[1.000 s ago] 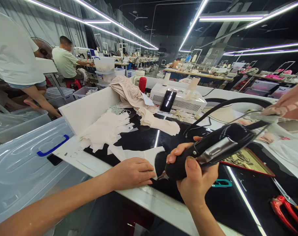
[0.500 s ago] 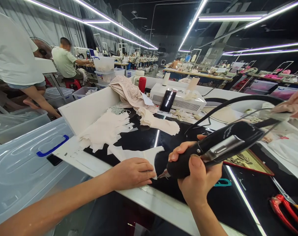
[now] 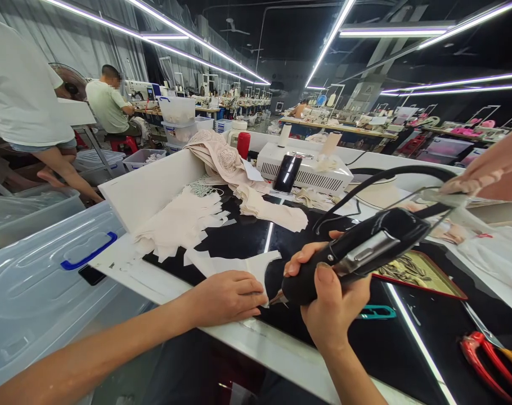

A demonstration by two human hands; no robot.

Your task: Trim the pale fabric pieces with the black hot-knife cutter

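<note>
Lying just beyond my right hand (image 3: pixel 334 309), the red-rimmed tray (image 3: pixel 444 275) holds a loose heap of dark and yellowish strips, its near corner partly behind what I grip. Down to the left, beside the counter (image 3: pixel 365 354), sits a large lidded bin (image 3: pixel 40 292) with a blue handle; its contents I cannot make out through the cloudy lid. Behind it an open bin (image 3: pixel 66 211) is filled with crumpled clear plastic. Farther back, a small grey bin (image 3: pixel 133 165) carries pale scraps, and stacked clear boxes (image 3: pixel 176 111) show something pale through the upper wall.

My right hand is wrapped around a black handheld tool (image 3: pixel 353 256), thumb along its near side, and holds it raised and slanted, its blunt end toward my left hand (image 3: pixel 233 295) and its thick black cable at the far end. I have that left hand lying flat, fingers extended together, on the lower edge of a pale fabric piece (image 3: pixel 239 265); its thumb is hidden. The piece spreads mostly beyond those fingers, left of the tool, with a pale fabric pile (image 3: pixel 171 222) farther left. Right of my right hand lie a teal tool (image 3: pixel 378 312) and red-handled scissors (image 3: pixel 479 357).
</note>
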